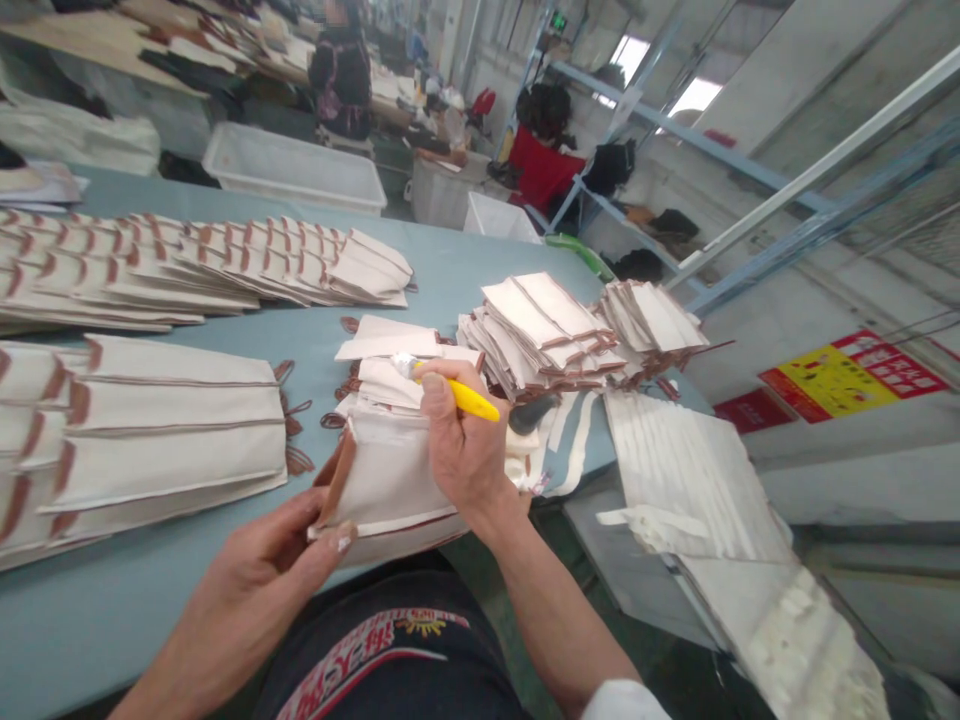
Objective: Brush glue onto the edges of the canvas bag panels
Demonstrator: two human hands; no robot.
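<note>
My left hand (281, 570) pinches the brown-edged corner of a cream fabric piece (390, 465) between thumb and fingers. In my right hand (469, 440) is a brush with a yellow handle (472, 402); its whitish head points left, over small cream pieces (386, 380) that lie just behind the held fabric. My right wrist passes across the right part of that fabric and hides some of it. Brown loops stick out at the left of the small pieces.
Overlapping cream pieces with brown edges (180, 420) cover the left of the blue-green table (315, 325). More stacks (544, 320) stand at the right. Beyond the table's right edge, a lower surface bears white strips (682, 470). Behind are a white bin (296, 165) and a person (340, 80).
</note>
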